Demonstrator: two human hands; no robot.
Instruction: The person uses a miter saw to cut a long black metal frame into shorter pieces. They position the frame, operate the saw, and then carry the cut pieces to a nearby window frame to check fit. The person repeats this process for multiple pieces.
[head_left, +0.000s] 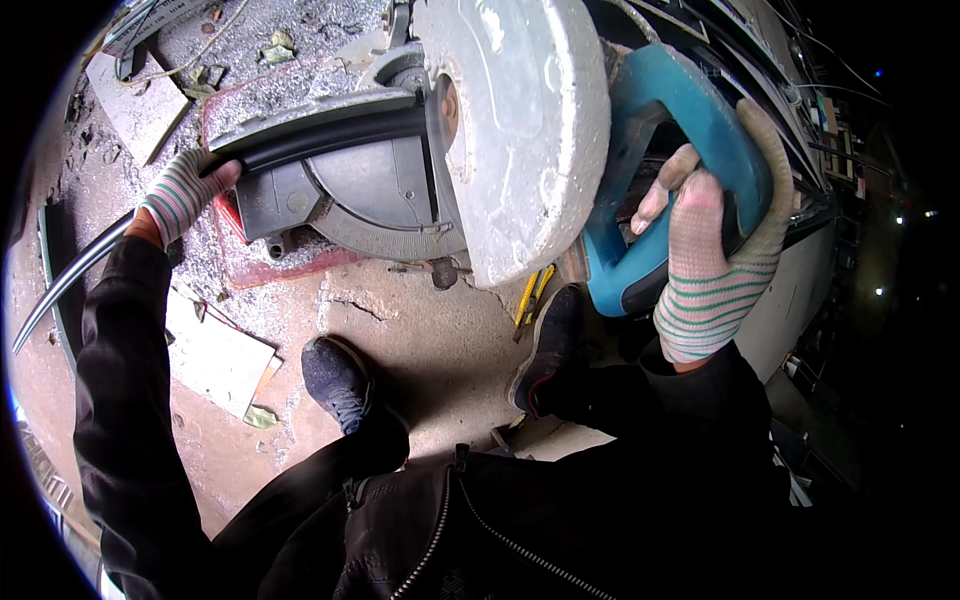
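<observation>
A miter saw stands on the floor before me, with a pale blade guard (530, 130) over its grey base (350, 195). Its blue D-shaped handle (725, 120) is on the right. My right hand (715, 260), in a striped knit glove, is closed round that handle. A long black profile bar (340, 135) lies along the saw's fence and runs out to the left. My left hand (190, 195), gloved alike, grips the bar left of the base, thumb on top. The guard hides the blade and the bar's far end.
Metal shavings (300, 50) cover the floor around the saw. A yellow cutter-like tool (530, 295) lies near my right shoe (550, 345). White boards (220, 355) and scraps lie at the left. Dark profiles (700, 30) are stacked at the right.
</observation>
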